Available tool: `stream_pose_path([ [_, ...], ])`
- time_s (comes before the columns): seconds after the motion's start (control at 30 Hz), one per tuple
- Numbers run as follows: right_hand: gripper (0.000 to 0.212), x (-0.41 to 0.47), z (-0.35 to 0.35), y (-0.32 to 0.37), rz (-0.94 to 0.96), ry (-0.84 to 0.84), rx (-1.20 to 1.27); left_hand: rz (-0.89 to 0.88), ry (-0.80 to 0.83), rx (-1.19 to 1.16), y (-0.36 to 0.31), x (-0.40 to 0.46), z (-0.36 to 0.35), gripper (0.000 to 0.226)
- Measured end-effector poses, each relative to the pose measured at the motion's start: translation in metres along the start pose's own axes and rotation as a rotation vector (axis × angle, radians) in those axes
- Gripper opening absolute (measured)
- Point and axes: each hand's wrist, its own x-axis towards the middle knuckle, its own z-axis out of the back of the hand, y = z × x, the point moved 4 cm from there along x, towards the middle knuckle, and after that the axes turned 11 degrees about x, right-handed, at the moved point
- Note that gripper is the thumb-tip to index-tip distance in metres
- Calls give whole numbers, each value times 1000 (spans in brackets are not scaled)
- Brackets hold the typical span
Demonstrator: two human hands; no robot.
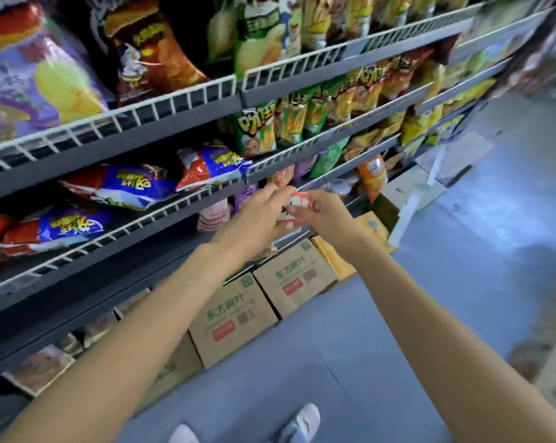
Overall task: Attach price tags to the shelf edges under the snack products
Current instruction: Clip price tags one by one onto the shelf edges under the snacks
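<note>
Fingers [297,210] of both hands are curled on a red-and-white tag [297,204], the left hand [259,215] at one end, the right hand [326,215] at the other. It is judged light, thin and bendable, best pinched by its edges. Just beyond lies the shelf edge [180,219]; above, snack bags [123,187]; below, cartons [232,318] on the floor [398,314].

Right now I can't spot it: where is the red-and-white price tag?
Centre of the head view: red-and-white price tag pinched between left hand and right hand, before the grey shelf edge.
</note>
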Motion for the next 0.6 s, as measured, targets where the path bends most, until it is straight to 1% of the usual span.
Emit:
stream_pose_path([
  [0.13,22,-7,126,-1,-18,-113,17,-127,20,-8,-102,83,-14,55],
  [0.27,22,-23,244,3,28,-283,93,-245,-7,-88,-198,158,-20,49],
  [0.37,9,-27,327,4,79,-447,146,-212,80,-333,-257,219,-32,42],
  [0.43,5,-27,386,4,128,-578,201,-152,145,-569,-295,263,-46,34],
  [0.47,6,-27,415,7,155,-629,214,-107,196,-716,-315,287,-54,31],
  [0.53,7,-26,473,13,218,-698,213,-47,357,-965,-360,335,-73,31],
  [0.6,9,-21,534,22,260,-797,153,-65,489,-1088,-414,385,-90,28],
])
